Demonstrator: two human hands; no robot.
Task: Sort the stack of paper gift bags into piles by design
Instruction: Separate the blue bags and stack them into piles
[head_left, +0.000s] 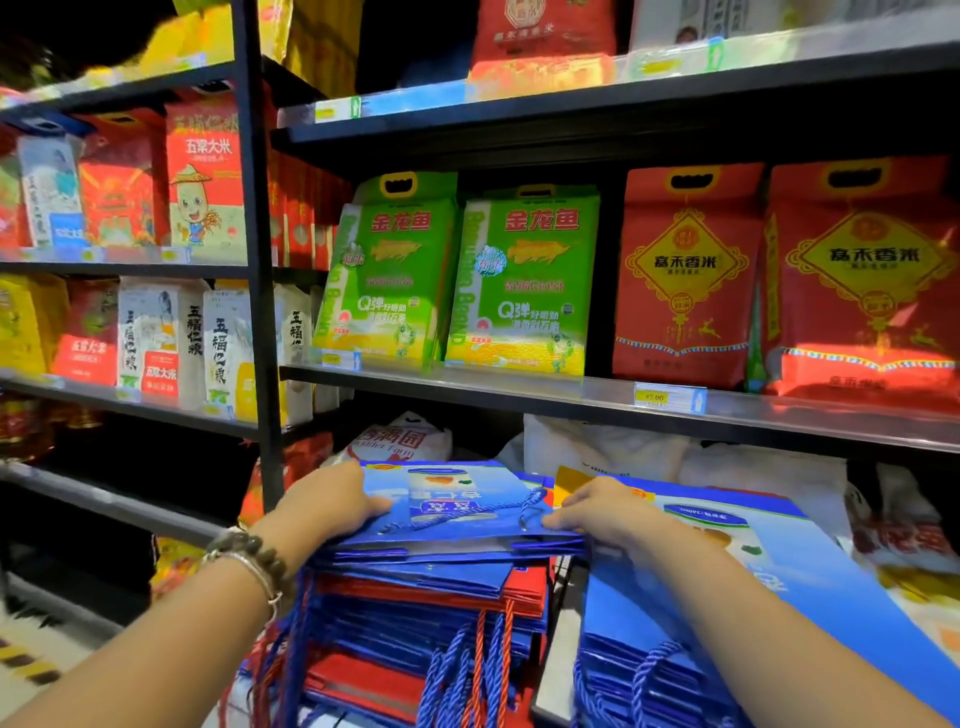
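Observation:
A mixed stack of flat paper gift bags (415, 613), blue and red with rope handles, lies low in the middle. On top lies a blue gift bag (457, 504) printed with a can picture. My left hand (327, 501) grips its left edge, fingers curled over it. My right hand (597, 512) grips its right edge near the blue rope handle. To the right a separate pile of larger blue gift bags (727, 561) leans flat, partly under my right forearm.
Black metal shelves (519, 387) hold green rice bags (519, 280) and red rice bags (685, 280) above. A vertical shelf post (257, 260) stands left of the stack. White sacks (597, 447) lie behind the bags.

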